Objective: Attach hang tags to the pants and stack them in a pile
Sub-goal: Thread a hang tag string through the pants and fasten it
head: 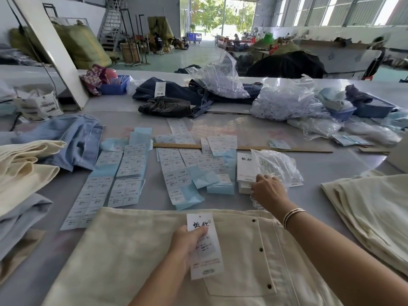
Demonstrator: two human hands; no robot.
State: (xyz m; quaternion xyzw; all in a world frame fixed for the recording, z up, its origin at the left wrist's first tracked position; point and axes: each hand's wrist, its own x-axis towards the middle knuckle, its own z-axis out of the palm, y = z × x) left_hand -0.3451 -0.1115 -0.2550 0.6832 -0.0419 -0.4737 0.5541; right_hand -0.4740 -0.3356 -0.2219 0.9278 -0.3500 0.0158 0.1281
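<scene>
Item: tag [204,244] — pinched in my left hand [187,241], lying on the pants [242,261] spread on the bench [331,160]. Right hand [268,191] reaches at the bag [276,166]; its fingers hidden, cannot tell. Risk: tag slips — loose pinch.

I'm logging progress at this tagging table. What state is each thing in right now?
left hand: holds a hang tag
hang tag: loose, resting on the pants
cream pants: flat, buttons fastened
right hand: reaching at the plastic bag's edge
plastic bag: crumpled
white tag stack: lying flat
</scene>
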